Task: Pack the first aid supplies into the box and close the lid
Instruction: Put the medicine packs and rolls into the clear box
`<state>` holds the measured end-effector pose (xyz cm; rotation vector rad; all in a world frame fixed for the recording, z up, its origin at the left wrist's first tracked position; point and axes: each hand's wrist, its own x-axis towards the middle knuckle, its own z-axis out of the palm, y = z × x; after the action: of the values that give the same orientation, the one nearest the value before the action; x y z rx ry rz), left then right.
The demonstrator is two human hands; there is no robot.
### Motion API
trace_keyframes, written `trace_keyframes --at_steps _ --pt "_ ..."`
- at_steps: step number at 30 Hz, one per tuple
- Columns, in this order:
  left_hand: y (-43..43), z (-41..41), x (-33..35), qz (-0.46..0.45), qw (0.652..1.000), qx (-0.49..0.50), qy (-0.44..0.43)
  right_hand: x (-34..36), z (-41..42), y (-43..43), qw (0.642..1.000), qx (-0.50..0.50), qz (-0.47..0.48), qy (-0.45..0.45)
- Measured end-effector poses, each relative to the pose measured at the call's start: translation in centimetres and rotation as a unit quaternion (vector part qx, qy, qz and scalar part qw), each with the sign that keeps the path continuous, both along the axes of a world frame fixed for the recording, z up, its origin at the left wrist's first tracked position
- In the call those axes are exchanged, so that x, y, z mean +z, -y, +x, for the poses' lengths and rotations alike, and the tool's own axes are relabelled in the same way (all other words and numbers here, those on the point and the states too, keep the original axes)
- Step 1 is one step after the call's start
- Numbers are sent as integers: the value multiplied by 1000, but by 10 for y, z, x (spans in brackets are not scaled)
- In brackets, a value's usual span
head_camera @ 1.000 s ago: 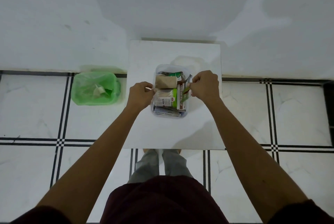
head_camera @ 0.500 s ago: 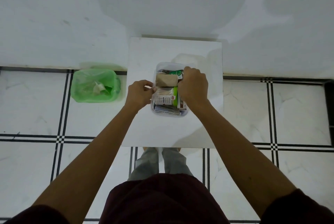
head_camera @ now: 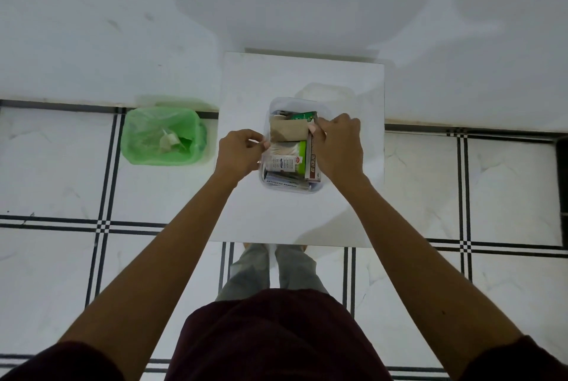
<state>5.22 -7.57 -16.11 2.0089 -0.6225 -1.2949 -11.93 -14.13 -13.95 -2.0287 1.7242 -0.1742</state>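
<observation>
A clear plastic box [head_camera: 291,190] stands on a small white table [head_camera: 301,220], filled with supplies: a brown bandage roll [head_camera: 289,131], a white bandage carton [head_camera: 282,162], an upright ointment carton [head_camera: 311,167] and a green pack [head_camera: 302,116]. My left hand [head_camera: 239,154] pinches the box's left rim. My right hand [head_camera: 338,147] lies over the box's right side, fingers curled down between the roll and the ointment carton. The packet it carried is hidden beneath it. The translucent lid [head_camera: 325,93] lies on the table just behind the box.
A green-lined bin [head_camera: 163,134] with scraps stands on the tiled floor left of the table. A white wall rises right behind the table. My legs [head_camera: 276,270] are at the table's near edge.
My right hand moved left from the box's right rim to over the box, taking a green-and-silver packet down among the supplies. My left hand stayed on the left rim.
</observation>
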Motion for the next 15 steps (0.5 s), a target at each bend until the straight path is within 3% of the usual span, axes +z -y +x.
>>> trace_keyframes --at_steps 3,5,7,9,15 --pt "0 0 0 -2 1000 0 2 -2 -5 -13 996 -66 -24 63" --pt "0 -1 0 -4 1000 0 5 -2 -6 -11 988 -114 13 102" --pt "0 -1 -1 -4 1000 0 8 3 -8 0 985 -137 67 82" --pt "0 -1 -2 -7 1000 -2 10 9 -10 13 987 -123 89 61" --pt "-1 -1 -3 -15 1000 1 12 15 -3 20 1000 -10 4 -12"
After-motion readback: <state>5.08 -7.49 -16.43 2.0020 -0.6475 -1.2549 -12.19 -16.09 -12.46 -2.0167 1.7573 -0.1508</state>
